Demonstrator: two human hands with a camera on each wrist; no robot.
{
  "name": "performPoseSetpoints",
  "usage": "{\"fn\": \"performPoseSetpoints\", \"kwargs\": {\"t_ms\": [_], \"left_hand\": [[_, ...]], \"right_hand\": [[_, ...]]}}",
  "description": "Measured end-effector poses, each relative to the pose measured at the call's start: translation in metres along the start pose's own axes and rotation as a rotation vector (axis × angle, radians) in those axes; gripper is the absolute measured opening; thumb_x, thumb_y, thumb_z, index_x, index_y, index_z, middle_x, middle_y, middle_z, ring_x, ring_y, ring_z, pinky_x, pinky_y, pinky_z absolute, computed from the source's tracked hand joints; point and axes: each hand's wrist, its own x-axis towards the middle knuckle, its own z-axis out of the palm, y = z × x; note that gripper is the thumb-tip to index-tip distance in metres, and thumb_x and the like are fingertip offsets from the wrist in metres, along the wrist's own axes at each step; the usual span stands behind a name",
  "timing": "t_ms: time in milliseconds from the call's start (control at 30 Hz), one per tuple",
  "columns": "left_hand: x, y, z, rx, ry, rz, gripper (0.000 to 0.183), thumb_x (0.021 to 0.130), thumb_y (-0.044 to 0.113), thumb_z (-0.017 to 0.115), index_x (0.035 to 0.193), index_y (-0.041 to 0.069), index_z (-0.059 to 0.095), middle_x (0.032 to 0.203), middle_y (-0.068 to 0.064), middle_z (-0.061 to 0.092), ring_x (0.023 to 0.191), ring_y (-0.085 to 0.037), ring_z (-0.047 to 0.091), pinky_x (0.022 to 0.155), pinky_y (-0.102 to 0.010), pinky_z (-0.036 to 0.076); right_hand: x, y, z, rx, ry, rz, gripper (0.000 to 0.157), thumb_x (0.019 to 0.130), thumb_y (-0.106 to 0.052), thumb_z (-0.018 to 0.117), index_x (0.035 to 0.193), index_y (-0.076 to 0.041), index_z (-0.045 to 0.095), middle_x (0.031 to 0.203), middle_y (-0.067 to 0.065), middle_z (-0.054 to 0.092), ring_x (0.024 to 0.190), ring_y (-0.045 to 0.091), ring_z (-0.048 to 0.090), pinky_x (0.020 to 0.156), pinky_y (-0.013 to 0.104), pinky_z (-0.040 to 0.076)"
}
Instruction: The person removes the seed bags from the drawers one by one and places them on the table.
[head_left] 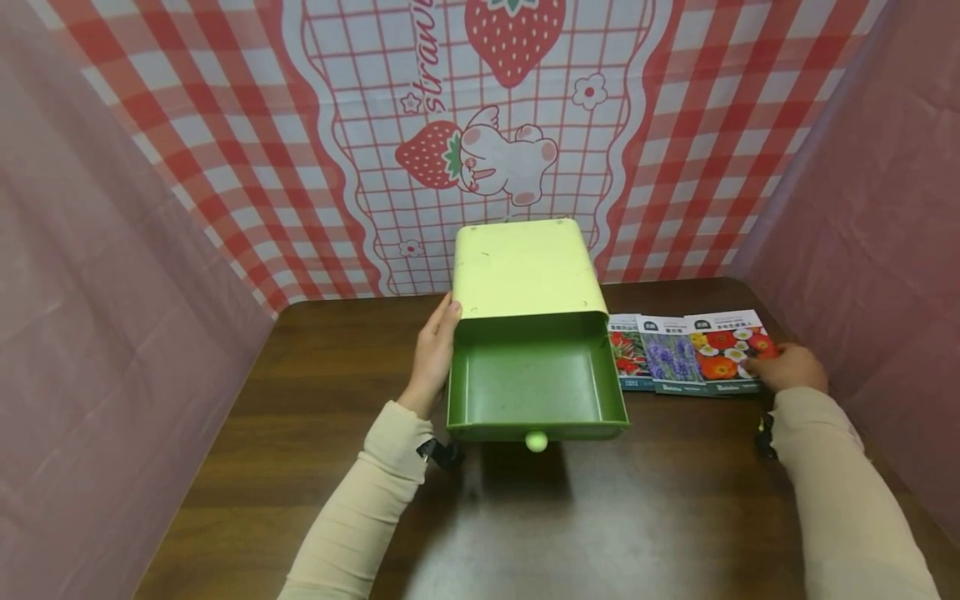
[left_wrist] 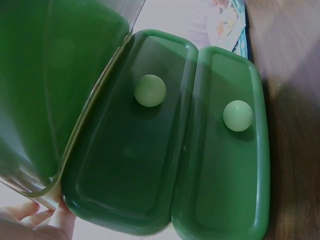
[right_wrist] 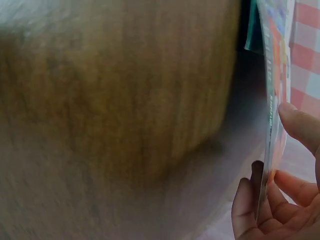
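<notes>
We record an upper green drawer [head_left: 528, 387] pulled out toward the near side. The right grip [head_left: 793, 369] pinches the poppy packet [head_left: 722, 357], rightmost of the overlapping packets on the table [head_left: 322, 400]. The left grip [head_left: 432, 354], unclenched, rests its fingers against the yellow cabinet's [head_left: 525, 267] left side. Far: strawberry-print cloth [head_left: 352, 200].

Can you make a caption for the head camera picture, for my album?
Left hand rests against a cabinet with an open drawer; right hand pinches a flower packet.
</notes>
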Motion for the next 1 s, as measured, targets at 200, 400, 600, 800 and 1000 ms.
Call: {"fn": "performPoseSetpoints", "kwargs": {"t_ms": [200, 400, 600, 800, 1000], "left_hand": [[-0.002, 0.004, 0.000, -0.021, -0.012, -0.002, 0.058, 0.103, 0.047, 0.043, 0.153, 0.019, 0.035, 0.159, 0.000, 0.034, 0.149, -0.019, 0.026, 0.123, -0.040, 0.022], [-0.017, 0.033, 0.000, -0.026, -0.039, -0.025, 0.054, 0.105, 0.036, 0.041, 0.153, 0.013, 0.033, 0.160, -0.006, 0.032, 0.149, -0.022, 0.025, 0.123, -0.040, 0.022], [-0.011, 0.023, -0.001, -0.005, -0.045, -0.027, 0.054, 0.106, 0.037, 0.040, 0.154, 0.015, 0.032, 0.160, -0.005, 0.031, 0.150, -0.022, 0.024, 0.124, -0.041, 0.021], [0.000, 0.002, -0.001, -0.007, -0.026, -0.021, 0.054, 0.104, 0.045, 0.041, 0.153, 0.023, 0.034, 0.160, 0.001, 0.032, 0.149, -0.019, 0.024, 0.124, -0.040, 0.020], [-0.001, 0.001, 0.000, -0.012, -0.014, -0.008, 0.057, 0.102, 0.051, 0.042, 0.152, 0.026, 0.036, 0.158, 0.003, 0.035, 0.148, -0.017, 0.028, 0.123, -0.041, 0.024]], "right_hand": [[-0.003, -0.001, 0.006, -0.069, 0.025, -0.016, 0.081, 0.093, -0.042, 0.057, 0.137, 0.021, 0.033, 0.130, 0.041, 0.041, 0.108, 0.054, 0.044, 0.098, 0.065, 0.040], [-0.007, -0.003, 0.010, -0.114, 0.051, -0.036, 0.073, 0.092, -0.038, 0.057, 0.131, 0.021, 0.039, 0.123, 0.042, 0.045, 0.104, 0.054, 0.047, 0.093, 0.063, 0.043], [-0.002, 0.000, 0.014, -0.171, 0.079, -0.068, 0.066, 0.090, -0.036, 0.057, 0.123, 0.020, 0.044, 0.114, 0.042, 0.050, 0.096, 0.053, 0.052, 0.081, 0.059, 0.046], [0.005, 0.002, 0.019, -0.191, 0.073, -0.025, 0.066, 0.089, -0.037, 0.056, 0.125, 0.017, 0.045, 0.115, 0.042, 0.049, 0.099, 0.054, 0.049, 0.084, 0.061, 0.045], [0.008, 0.005, 0.022, -0.162, 0.061, 0.005, 0.072, 0.088, -0.036, 0.056, 0.135, 0.016, 0.038, 0.121, 0.043, 0.040, 0.108, 0.058, 0.039, 0.090, 0.066, 0.041]]}}
